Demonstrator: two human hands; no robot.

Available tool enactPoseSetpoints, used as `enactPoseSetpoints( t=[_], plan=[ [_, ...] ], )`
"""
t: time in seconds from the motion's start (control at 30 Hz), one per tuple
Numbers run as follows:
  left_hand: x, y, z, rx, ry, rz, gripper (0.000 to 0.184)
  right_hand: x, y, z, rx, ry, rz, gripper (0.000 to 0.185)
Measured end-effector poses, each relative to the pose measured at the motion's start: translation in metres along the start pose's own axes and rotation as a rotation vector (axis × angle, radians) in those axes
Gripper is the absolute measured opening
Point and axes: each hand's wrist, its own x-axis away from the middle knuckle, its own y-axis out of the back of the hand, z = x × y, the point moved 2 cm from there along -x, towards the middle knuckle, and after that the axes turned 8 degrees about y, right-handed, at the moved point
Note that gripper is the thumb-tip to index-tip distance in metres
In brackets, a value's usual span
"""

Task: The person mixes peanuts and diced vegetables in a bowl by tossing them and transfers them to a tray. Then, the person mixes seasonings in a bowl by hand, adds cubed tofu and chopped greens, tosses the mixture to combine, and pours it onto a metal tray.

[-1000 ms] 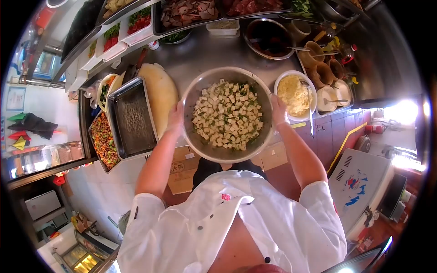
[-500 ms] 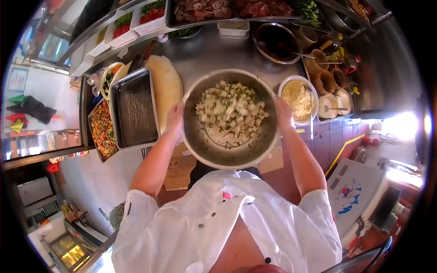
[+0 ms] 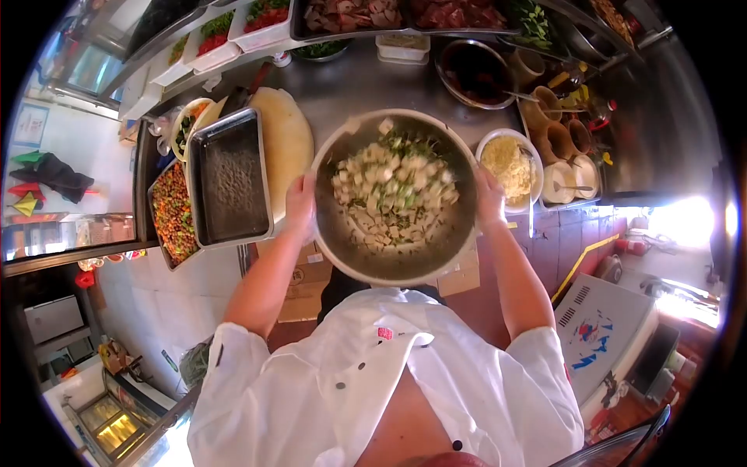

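Observation:
Between my two hands is a large steel mixing bowl (image 3: 436, 261), held by its rim in front of my chest. Pale diced cubes with chopped green herbs (image 3: 393, 183) fill part of it, and some of the pieces are blurred by motion. My left hand (image 3: 302, 206) grips the bowl's left side, the fingers partly hidden under it. On the opposite side my right hand (image 3: 489, 198) is closed on the rim, close to a white bowl (image 3: 537, 191) of pale yellow minced food with a spoon in it.
Left of the bowl are a round cutting board (image 3: 288, 148), an empty-looking metal tray (image 3: 232, 229) and a tray of diced mixed vegetables (image 3: 171, 210). A bowl of dark liquid (image 3: 475, 70) stands at the back right. Seasoning pots (image 3: 556, 140) line the right. Food trays (image 3: 354, 15) sit on the shelf above.
The diced pieces have shifted within the bowl, showing more green and reaching nearer the far rim. Both hands keep their grip; the bowl has tilted slightly and moved a little away from me.

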Motion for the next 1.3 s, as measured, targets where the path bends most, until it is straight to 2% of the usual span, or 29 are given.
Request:
enactPoseSetpoints(
  t=[0.07,0.1,0.2,0.27,0.3,0.4,0.43,0.5,0.57,0.6,0.63,0.7,0.73,0.8,0.83,0.9,1.0,1.07,1.1,1.17,1.2,1.27,1.3],
  plan=[
    [-0.019,-0.011,-0.023,-0.109,0.067,0.006,0.037,-0.004,-0.017,0.003,-0.086,-0.125,-0.023,0.044],
    [-0.028,-0.02,-0.022,-0.018,-0.016,0.013,0.039,-0.013,-0.023,0.006,-0.133,-0.181,-0.039,0.047],
    [-0.061,-0.023,0.001,-0.002,-0.03,-0.061,0.039,-0.036,-0.027,-0.024,0.075,-0.203,0.055,0.058],
    [-0.062,-0.017,0.031,0.05,0.016,-0.075,0.042,-0.044,-0.012,-0.02,-0.069,-0.317,0.097,0.062],
    [-0.055,-0.013,0.042,0.076,0.035,-0.08,0.043,-0.047,-0.007,-0.014,-0.143,-0.367,0.116,0.063],
    [0.026,-0.01,0.075,0.216,0.142,0.097,0.054,-0.011,0.002,-0.021,0.088,-0.12,-0.01,0.063],
    [0.039,-0.004,0.09,0.203,0.215,0.191,0.058,0.005,0.003,-0.015,-0.018,-0.172,-0.042,0.063],
    [0.042,0.008,0.096,0.002,0.211,0.145,0.059,0.036,0.001,0.002,-0.23,-0.278,-0.105,0.064],
    [0.002,0.027,0.089,-0.221,0.289,0.123,0.061,0.05,0.0,0.003,-0.247,-0.433,-0.056,0.067],
    [0.01,0.01,0.042,-0.257,0.214,0.066,0.06,0.05,-0.001,0.004,-0.257,-0.499,-0.032,0.069],
    [0.02,-0.006,-0.004,-0.29,0.135,0.007,0.059,0.047,-0.005,0.006,-0.202,-0.541,-0.061,0.061],
    [-0.011,-0.016,-0.03,-0.249,0.104,0.211,0.059,0.037,-0.014,-0.016,-0.131,-0.415,-0.061,0.061],
    [-0.033,-0.017,-0.024,-0.256,0.056,0.232,0.059,0.033,-0.015,-0.025,-0.093,-0.354,-0.058,0.061],
    [-0.071,-0.023,-0.014,-0.263,-0.058,0.265,0.06,0.011,-0.013,-0.018,-0.042,-0.318,0.051,0.047],
    [-0.081,-0.025,-0.023,-0.303,-0.076,0.192,0.055,-0.001,-0.011,-0.011,-0.033,-0.314,0.06,0.044],
    [-0.049,-0.034,-0.065,-0.387,-0.08,0.042,0.046,-0.019,-0.002,0.017,-0.001,-0.36,-0.001,0.04],
    [0.001,-0.038,-0.136,-0.149,-0.009,0.141,0.047,-0.04,0.036,0.106,0.035,-0.166,-0.01,0.056],
    [0.017,-0.021,-0.125,-0.149,-0.103,0.089,0.049,-0.041,0.055,0.16,-0.101,-0.007,-0.005,0.053],
    [0.023,-0.012,-0.116,-0.144,-0.165,0.068,0.049,-0.039,0.052,0.148,-0.056,-0.027,-0.011,0.051],
    [0.022,-0.008,-0.044,0.051,-0.188,0.008,0.046,-0.009,0.035,0.081,0.049,-0.087,-0.019,0.048],
    [0.026,-0.008,-0.03,0.032,-0.098,0.038,0.046,0.006,0.024,0.052,0.02,-0.025,0.035,0.047],
    [0.011,-0.007,-0.003,-0.007,0.068,0.104,0.048,0.005,0.011,0.027,-0.01,-0.113,0.098,0.049],
    [0.0,-0.004,0.002,-0.051,0.063,0.12,0.047,0.004,0.007,0.025,-0.016,-0.178,0.104,0.049]
  ],
)
